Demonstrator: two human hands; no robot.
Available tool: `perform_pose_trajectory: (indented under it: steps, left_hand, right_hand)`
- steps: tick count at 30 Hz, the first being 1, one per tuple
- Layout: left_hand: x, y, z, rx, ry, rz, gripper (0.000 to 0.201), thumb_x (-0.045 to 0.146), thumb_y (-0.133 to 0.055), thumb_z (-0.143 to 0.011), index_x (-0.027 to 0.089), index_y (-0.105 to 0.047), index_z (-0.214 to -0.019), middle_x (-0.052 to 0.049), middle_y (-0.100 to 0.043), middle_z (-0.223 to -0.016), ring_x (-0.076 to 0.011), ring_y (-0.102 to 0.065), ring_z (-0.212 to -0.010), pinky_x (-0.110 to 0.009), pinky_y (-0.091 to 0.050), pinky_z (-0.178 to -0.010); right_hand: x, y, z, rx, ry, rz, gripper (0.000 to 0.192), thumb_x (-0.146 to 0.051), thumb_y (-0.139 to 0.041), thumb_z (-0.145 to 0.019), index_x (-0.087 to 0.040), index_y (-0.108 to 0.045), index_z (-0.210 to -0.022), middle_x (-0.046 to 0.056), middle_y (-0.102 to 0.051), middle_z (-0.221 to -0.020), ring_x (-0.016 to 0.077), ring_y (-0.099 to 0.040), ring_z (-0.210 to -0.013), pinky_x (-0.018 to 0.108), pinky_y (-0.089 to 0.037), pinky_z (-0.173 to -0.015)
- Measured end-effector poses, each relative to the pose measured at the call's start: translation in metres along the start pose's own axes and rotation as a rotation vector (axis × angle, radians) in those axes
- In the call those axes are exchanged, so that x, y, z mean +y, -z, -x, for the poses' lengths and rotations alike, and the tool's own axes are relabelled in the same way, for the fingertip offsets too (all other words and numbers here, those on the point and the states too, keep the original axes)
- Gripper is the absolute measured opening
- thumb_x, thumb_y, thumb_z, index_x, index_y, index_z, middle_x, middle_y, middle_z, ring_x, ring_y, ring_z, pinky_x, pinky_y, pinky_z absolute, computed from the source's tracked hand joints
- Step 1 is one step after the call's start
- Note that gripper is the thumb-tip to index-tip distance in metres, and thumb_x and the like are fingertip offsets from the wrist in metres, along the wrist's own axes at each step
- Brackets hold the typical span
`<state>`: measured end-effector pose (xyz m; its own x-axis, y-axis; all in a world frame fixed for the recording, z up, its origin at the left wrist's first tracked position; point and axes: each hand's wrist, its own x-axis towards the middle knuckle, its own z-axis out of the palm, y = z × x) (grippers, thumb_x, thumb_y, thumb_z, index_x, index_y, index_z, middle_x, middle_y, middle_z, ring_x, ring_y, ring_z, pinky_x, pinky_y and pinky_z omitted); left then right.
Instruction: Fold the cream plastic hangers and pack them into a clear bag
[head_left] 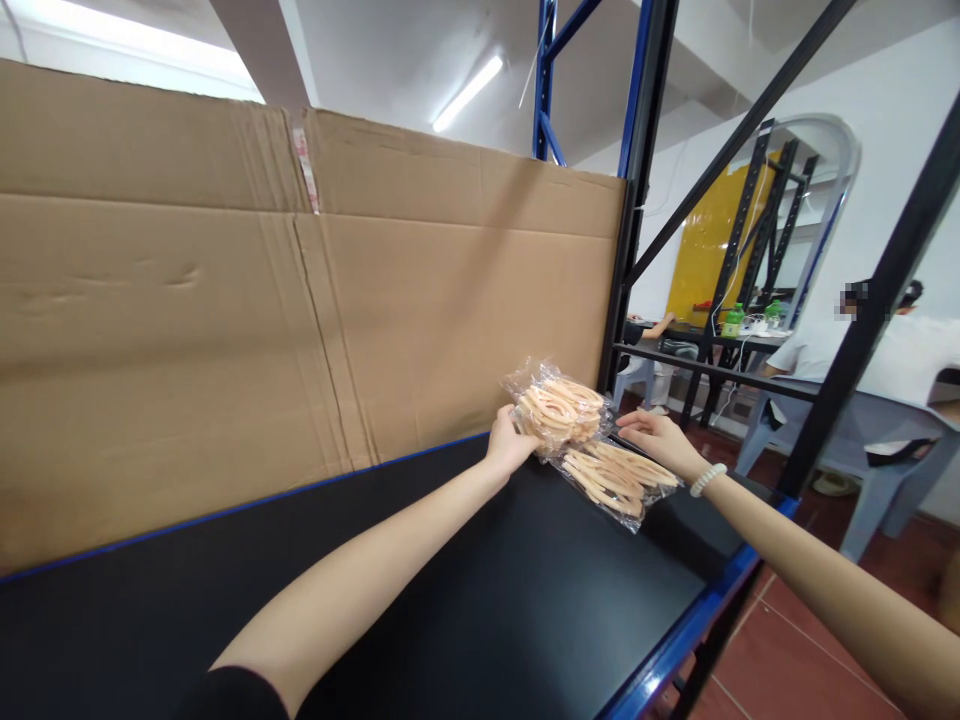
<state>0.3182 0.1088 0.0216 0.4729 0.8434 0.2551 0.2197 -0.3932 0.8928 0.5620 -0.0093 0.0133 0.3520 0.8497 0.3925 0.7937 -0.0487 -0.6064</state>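
My left hand (511,443) grips the left side of a clear plastic bag (564,408) filled with peach-coloured looped bands, thumb toward me. A second clear bag (616,482) of similar long, pale strips lies flat on the black shelf, just in front of and partly under the first. My right hand (660,440), with a pale beaded bracelet (708,480) at the wrist, is beside the right edge of the bags. Its fingers are slightly bent and apart, and nothing shows between them. Whether its fingertips touch the plastic is hard to make out.
A tall cardboard sheet (465,300) stands along the shelf's back. Black metal uprights and a diagonal brace (735,145) frame the right end, above a blue shelf edge (675,640). Beyond sit people (892,350) on grey chairs, near a table with green bottles (733,320).
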Motion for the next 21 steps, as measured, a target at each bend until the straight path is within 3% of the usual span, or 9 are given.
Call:
perform_pose_trajectory:
  steps: [2,4,7,11,15,21]
  left_hand:
    - [-0.004,-0.004,0.025,-0.088,-0.035,-0.060,0.067,0.012,-0.069,-0.070,0.013,-0.041,-0.131,-0.019,-0.052,-0.130,-0.0263,-0.060,-0.105,-0.036,-0.051,-0.087]
    - [-0.006,-0.008,0.053,-0.213,-0.115,-0.126,0.065,0.011,-0.067,-0.066,0.012,-0.046,-0.128,-0.020,-0.051,-0.130,-0.0291,-0.057,-0.111,-0.039,-0.049,-0.092]
    - [-0.005,-0.016,0.084,-0.417,-0.298,-0.201,0.067,0.020,-0.071,-0.065,0.018,-0.050,-0.129,-0.014,-0.045,-0.142,-0.0291,-0.039,-0.132,-0.041,-0.030,-0.112]
    - [0.002,-0.030,0.095,-0.583,-0.404,-0.315,0.074,0.042,-0.066,-0.075,0.021,-0.039,-0.140,-0.013,-0.024,-0.155,-0.0336,-0.013,-0.144,-0.058,-0.011,-0.114]
    - [0.007,-0.039,0.090,-0.658,-0.473,-0.526,0.080,0.052,-0.050,-0.086,0.013,-0.020,-0.149,-0.018,-0.014,-0.156,-0.0310,-0.008,-0.145,-0.059,-0.011,-0.113]
    - [0.008,-0.024,0.109,-0.657,-0.490,-0.524,0.079,0.051,-0.050,-0.085,0.016,-0.020,-0.149,-0.017,-0.022,-0.155,-0.0307,-0.017,-0.143,-0.059,-0.014,-0.112]
  right_hand:
    - [0.003,0.001,0.006,-0.031,0.041,0.048,0.025,-0.029,-0.052,-0.083,-0.016,-0.066,-0.099,0.010,-0.072,-0.094,0.0230,-0.068,-0.088,0.033,-0.053,-0.081]
    - [0.002,-0.001,0.014,-0.075,0.116,0.098,0.032,-0.035,-0.051,-0.085,-0.015,-0.066,-0.105,0.012,-0.070,-0.105,0.0261,-0.065,-0.098,0.038,-0.050,-0.089]
    - [-0.002,-0.008,0.027,-0.167,0.264,0.166,0.045,-0.046,-0.048,-0.088,-0.016,-0.063,-0.117,0.012,-0.063,-0.122,0.0295,-0.054,-0.117,0.045,-0.039,-0.104]
    - [-0.007,-0.023,0.039,-0.285,0.408,0.240,0.050,-0.048,-0.046,-0.090,-0.019,-0.056,-0.129,0.008,-0.055,-0.134,0.0283,-0.041,-0.130,0.045,-0.028,-0.112]
    - [-0.009,-0.027,0.043,-0.333,0.456,0.304,0.050,-0.045,-0.039,-0.093,-0.016,-0.055,-0.130,0.011,-0.055,-0.134,0.0306,-0.040,-0.131,0.049,-0.031,-0.110]
    - [-0.018,-0.018,0.058,-0.397,0.419,0.329,0.054,-0.050,-0.033,-0.096,-0.016,-0.052,-0.135,0.012,-0.052,-0.137,0.0302,-0.039,-0.132,0.047,-0.034,-0.108]
